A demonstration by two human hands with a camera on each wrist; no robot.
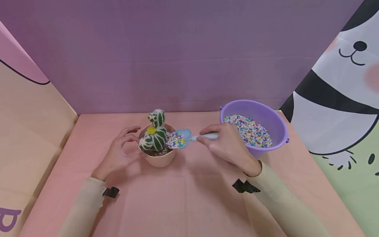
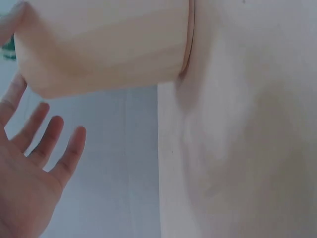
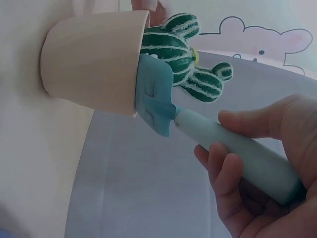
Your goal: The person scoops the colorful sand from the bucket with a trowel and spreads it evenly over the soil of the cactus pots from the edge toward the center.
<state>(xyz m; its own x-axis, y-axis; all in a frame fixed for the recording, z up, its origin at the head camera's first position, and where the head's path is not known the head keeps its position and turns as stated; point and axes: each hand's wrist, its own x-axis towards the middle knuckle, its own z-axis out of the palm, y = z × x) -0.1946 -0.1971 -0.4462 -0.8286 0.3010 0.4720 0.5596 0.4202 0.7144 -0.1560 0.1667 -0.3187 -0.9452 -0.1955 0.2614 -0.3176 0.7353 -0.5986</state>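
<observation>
A light blue toy shovel [image 1: 184, 135] carries multicoloured beads [image 1: 175, 141], its blade tip over the pot's right rim. My right hand [image 1: 229, 143] grips the pale handle [image 3: 233, 148]. The peach flower pot [image 1: 160, 161] stands upright and holds a green cactus [image 1: 157, 138] with a yellow flower, dark filling around its base. My left hand [image 1: 119, 148] is at the pot's left side, thumb and index finger touching near the rim, the other fingers spread away from it in the left wrist view. The filling beneath the shovel blade is partly hidden.
A purple bucket [image 1: 278, 131] at the right holds many more multicoloured beads [image 1: 251, 131], partly behind my right hand. The pink tabletop [image 1: 165, 204] ends at a purple backdrop [image 1: 177, 65]. Printed panels, one with a panda [image 1: 349, 95], flank both sides.
</observation>
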